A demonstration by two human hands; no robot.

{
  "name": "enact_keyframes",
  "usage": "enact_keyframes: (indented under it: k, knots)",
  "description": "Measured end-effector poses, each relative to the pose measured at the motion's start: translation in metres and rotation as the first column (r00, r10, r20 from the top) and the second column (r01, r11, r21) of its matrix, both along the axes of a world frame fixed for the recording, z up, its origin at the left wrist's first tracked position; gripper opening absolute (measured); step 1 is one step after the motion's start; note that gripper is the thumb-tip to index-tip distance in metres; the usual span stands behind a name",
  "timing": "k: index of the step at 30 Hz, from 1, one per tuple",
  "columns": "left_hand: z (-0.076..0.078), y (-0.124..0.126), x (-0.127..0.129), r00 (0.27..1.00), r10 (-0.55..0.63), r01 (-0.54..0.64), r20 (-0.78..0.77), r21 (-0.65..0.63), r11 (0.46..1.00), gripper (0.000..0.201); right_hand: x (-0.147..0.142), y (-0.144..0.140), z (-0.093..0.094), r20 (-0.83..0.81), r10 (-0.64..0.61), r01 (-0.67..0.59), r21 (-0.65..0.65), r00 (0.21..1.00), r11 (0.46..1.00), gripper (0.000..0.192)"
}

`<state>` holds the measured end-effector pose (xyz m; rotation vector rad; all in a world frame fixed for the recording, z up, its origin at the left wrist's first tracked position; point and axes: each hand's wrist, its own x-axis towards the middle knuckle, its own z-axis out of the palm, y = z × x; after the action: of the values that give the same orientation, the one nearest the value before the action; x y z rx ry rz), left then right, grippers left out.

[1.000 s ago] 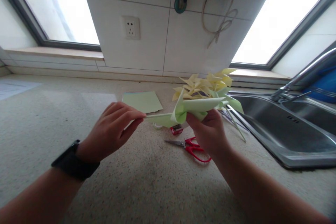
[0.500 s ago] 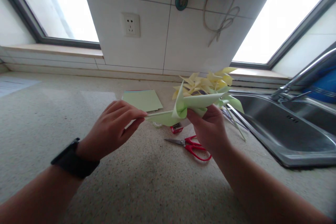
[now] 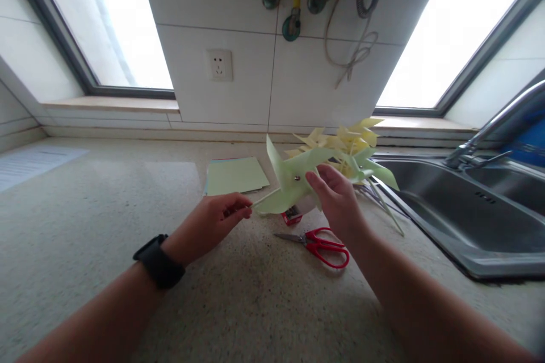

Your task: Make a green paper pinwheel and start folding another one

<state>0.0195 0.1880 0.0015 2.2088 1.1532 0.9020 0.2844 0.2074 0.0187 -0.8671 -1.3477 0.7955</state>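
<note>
I am watching a pale green pinwheel being held up at the centre of the frame. The left hand is pinching its thin stick, while the right hand is gripping the paper just right of the central pin; I am judging that this two-sided hold is steadying the paper without crushing its curls. I am counting one green pinwheel in hand and a second green pinwheel resting right of centre; the yellow pinwheels above are overlapping too much for counting. One pair of scissors and one red box are lying below, probably for easy reach. One paper stack is lying left of centre, its sheets uncountable.
</note>
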Motion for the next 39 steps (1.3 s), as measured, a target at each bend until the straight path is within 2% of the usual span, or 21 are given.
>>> enact_keyframes:
  k: [7,12,19,27,30,34,39]
  knots:
    - [-0.007,0.002,0.003,0.995,0.009,0.0,0.103,-0.087,0.996,0.021,0.005,0.003,-0.005,0.023,-0.014,0.014,0.01,1.0,1.0,0.034]
    - [-0.008,0.0,0.005,0.992,-0.012,0.027,0.125,-0.111,0.993,0.02,0.012,0.01,-0.007,0.091,-0.109,0.1,0.1,0.99,0.99,0.024]
    - [-0.007,-0.002,0.006,0.991,-0.027,0.047,0.128,-0.16,0.986,0.021,0.017,0.007,0.002,0.215,-0.214,0.163,0.231,0.953,0.959,0.015]
    - [-0.008,-0.002,0.006,0.987,-0.046,0.081,0.157,-0.225,0.971,0.022,0.02,0.005,0.005,0.28,-0.285,0.208,0.274,0.917,0.939,0.026]
    - [-0.009,-0.001,0.006,0.982,-0.045,0.09,0.183,-0.242,0.966,0.022,0.022,0.005,0.005,0.261,-0.333,0.25,0.304,0.906,0.919,0.027]
    - [-0.012,0.001,0.007,0.975,-0.015,0.076,0.224,-0.267,0.961,0.018,0.026,0.007,0.002,0.181,-0.443,0.368,0.335,0.878,0.867,0.023]
    - [-0.011,-0.004,0.009,0.959,0.043,0.046,0.281,-0.302,0.952,0.021,0.028,0.003,0.002,0.115,-0.54,0.483,0.322,0.834,0.814,0.013]
